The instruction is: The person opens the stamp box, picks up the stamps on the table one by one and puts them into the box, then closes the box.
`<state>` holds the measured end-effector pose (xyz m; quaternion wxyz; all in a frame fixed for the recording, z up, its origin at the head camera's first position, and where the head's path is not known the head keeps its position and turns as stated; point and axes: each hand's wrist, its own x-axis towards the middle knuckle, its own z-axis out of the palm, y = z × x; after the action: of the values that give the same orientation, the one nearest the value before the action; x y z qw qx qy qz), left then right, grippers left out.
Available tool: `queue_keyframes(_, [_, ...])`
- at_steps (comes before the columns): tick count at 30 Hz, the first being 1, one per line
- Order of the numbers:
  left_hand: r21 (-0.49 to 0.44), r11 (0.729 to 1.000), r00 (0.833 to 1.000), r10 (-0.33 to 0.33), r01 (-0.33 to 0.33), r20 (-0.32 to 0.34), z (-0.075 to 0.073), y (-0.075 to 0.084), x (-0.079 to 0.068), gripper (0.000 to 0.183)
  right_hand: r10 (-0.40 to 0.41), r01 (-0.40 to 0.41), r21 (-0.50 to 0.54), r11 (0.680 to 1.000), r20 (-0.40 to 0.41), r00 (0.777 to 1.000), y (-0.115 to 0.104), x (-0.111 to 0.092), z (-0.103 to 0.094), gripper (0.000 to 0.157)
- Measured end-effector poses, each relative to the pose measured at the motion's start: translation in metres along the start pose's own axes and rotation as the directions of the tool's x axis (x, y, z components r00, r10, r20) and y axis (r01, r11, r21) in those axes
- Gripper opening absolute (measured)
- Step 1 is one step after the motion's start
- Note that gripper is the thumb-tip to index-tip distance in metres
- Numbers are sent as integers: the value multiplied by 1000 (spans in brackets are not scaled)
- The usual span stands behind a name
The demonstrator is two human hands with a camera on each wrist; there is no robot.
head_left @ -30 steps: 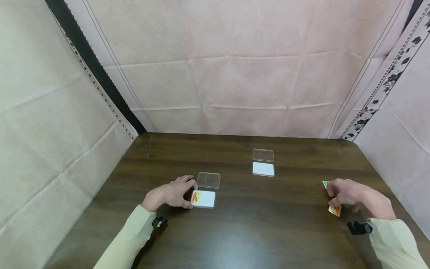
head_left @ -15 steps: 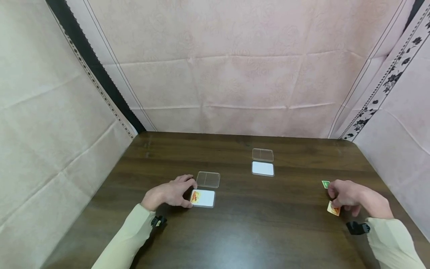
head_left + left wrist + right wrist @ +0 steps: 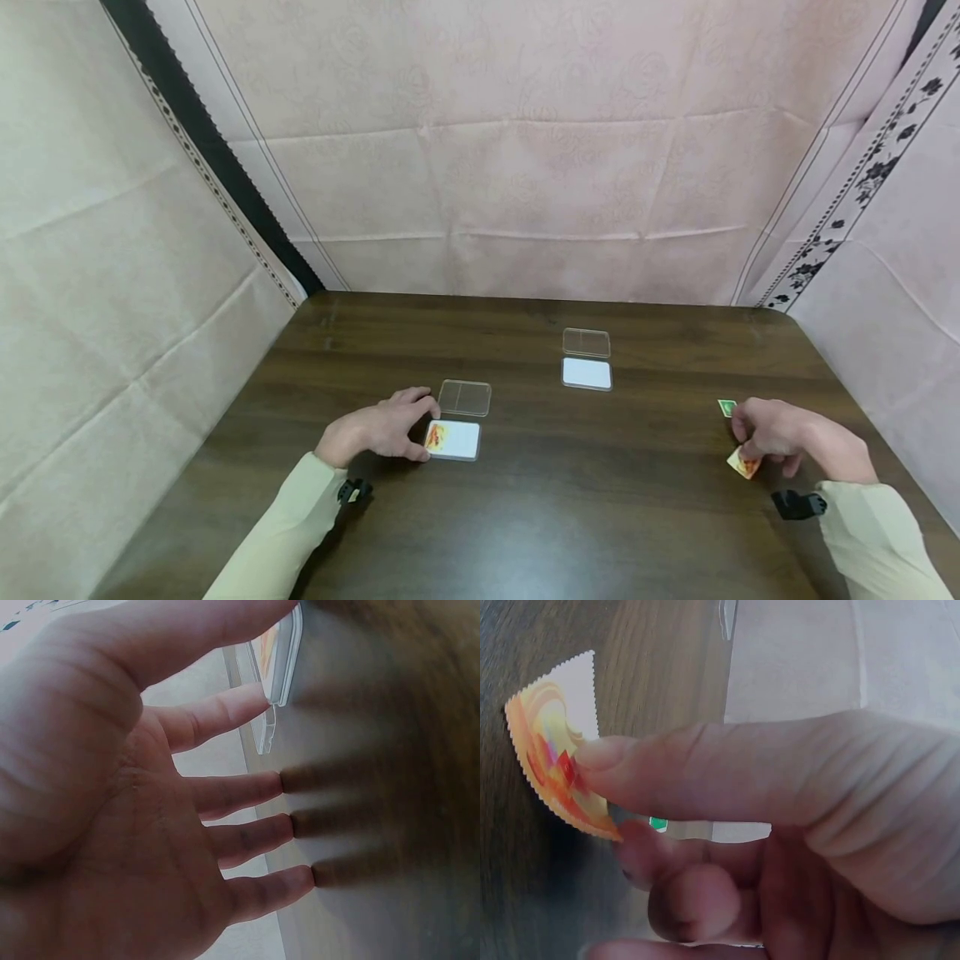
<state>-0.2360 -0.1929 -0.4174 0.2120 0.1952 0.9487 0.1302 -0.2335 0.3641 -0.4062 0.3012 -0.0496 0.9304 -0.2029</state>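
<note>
Pinching a serrated orange-and-white piece in the right hand in the head view, over the right side of the brown table, with thumb and finger closed on it. Just left of the same hand, a small green piece; cannot tell whether touched. Reaching in from the left with the left hand, with fingers extended rather than closed, and with thumb and index fingertip at the left edge of a near case. On the white surface inside, at the left end, an orange-and-yellow patch; just beyond the far edge, a clear lid. Farther off and to the right, a second case, white inside, with another lid just beyond. Behind the far edge of the table, a pale cloth. In the left wrist view, showing the palm, with three fingertips set down on the table and the index fingertip at a corner of the near case, beside the lid. In the right wrist view, pressing the thumb onto the printed face of the tilted piece; cannot tell whether lifted fully off the table.
</note>
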Motion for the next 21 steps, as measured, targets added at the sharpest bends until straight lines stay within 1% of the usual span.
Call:
queue_keyframes(5, [-3, 1000, 1000, -1, 1, -4, 1, -1, 0, 50, -7, 7, 6, 1000, 2, 1000, 1, 1, 0, 18])
queue_keyframes(12, [0, 1000, 1000, -4, 4, 1, 3, -2, 0, 51, -15, 14, 47, 999, 19, 1000, 1, 1, 0, 17])
queue_keyframes(17, [-1, 1000, 1000, 1, -1, 2, 2, -1, 0, 51, -34, 33, 58, 998, 3, 999, 0, 1, 1, 14])
queue_keyframes(21, [1, 1000, 1000, 7, -7, 0, 1, -1, 1, 50, -65, 65, 42, 997, -14, 998, 0, 0, -1, 11])
